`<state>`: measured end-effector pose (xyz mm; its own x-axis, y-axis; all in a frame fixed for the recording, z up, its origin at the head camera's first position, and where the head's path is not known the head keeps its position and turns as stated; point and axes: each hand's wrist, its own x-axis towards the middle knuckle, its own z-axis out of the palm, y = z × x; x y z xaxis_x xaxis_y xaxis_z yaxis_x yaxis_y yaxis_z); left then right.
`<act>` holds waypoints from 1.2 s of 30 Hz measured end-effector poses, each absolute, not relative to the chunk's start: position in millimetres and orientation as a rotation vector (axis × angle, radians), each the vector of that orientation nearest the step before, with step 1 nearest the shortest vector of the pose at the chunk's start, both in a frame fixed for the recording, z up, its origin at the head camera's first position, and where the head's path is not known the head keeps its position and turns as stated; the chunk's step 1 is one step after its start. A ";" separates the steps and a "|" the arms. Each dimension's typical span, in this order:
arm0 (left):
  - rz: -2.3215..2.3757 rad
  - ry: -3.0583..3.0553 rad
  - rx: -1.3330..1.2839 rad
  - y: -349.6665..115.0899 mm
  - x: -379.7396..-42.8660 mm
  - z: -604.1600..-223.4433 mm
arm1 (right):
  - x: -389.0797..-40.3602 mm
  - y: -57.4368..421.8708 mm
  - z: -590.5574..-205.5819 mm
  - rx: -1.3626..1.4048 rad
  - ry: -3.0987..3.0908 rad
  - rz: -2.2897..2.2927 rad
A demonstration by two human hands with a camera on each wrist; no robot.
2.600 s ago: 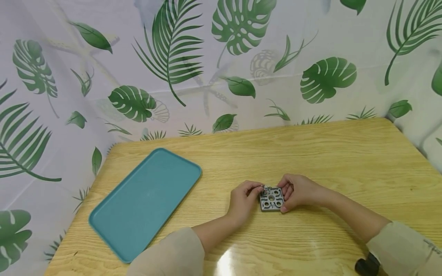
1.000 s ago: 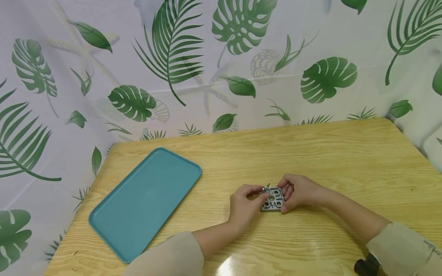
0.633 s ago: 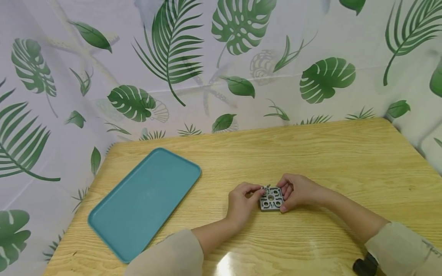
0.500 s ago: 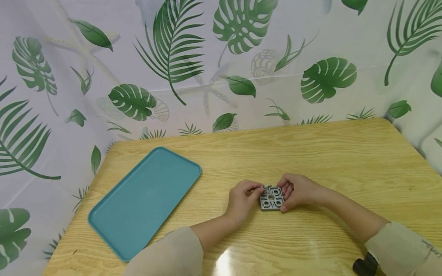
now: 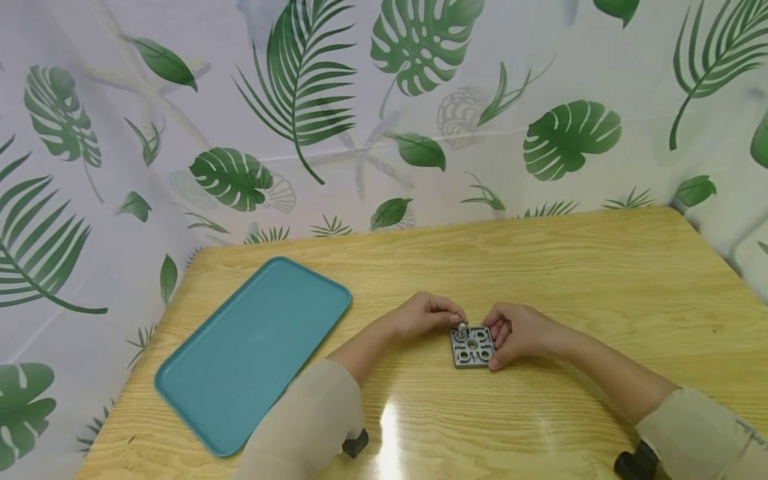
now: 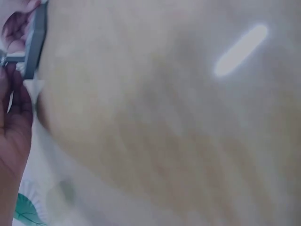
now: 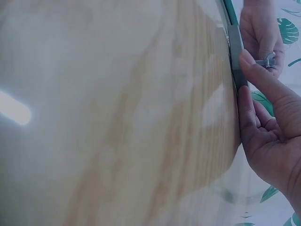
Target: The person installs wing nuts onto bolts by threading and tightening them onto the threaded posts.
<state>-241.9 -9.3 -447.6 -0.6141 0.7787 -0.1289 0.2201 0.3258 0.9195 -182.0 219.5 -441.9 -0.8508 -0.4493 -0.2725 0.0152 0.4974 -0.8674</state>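
Note:
A square grey metal plate (image 5: 473, 355) with round holes and slots lies flat on the wooden table. At its back left corner a small metal wing nut (image 5: 462, 327) sits on a thin post rising from the plate. The right wrist view shows the wing nut (image 7: 270, 60) side-on, standing off the plate (image 7: 236, 56). My left hand (image 5: 427, 315) reaches in from behind and left, thumb and fingertips pinching the wing nut, though the contact is partly hidden. My right hand (image 5: 521, 333) grips the plate's right edge, thumb at the front corner, fingers at the back corner.
A teal rectangular tray (image 5: 255, 353) lies to the left on the wooden table (image 5: 570, 267), beside the left sleeve. A leaf-patterned cloth (image 5: 360, 133) hangs behind the table. Black wrist devices show under the left sleeve (image 5: 312, 413) and right sleeve (image 5: 702, 427).
My left hand has swung from the plate's left side to behind its back left corner, and the forearm lifts higher. The wing nut now shows more. Right hand and plate stay put.

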 end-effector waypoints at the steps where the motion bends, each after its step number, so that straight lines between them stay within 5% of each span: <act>1: 1.240 2.014 0.897 -8.2 -244.9 -446.1 | -181.8 219.4 -441.8 -0.362 2.274 -1.326; 16: 1.269 2.148 0.823 -7.5 -248.7 -446.6 | -181.7 218.5 -443.2 -0.376 2.268 -1.338; 27: 1.738 2.517 0.251 -1.2 -171.5 -454.7 | -181.8 217.5 -446.1 -0.375 2.278 -1.337; 36: 1.893 2.451 0.195 15.8 -146.7 -462.2 | -181.0 221.1 -445.0 -0.384 2.290 -1.347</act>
<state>-146.7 15.8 -462.2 -0.9914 0.1228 0.0457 0.0752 0.2481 0.9658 -181.0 221.1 -445.0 -0.8583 -0.4532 -0.2408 -0.0097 0.4836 -0.8752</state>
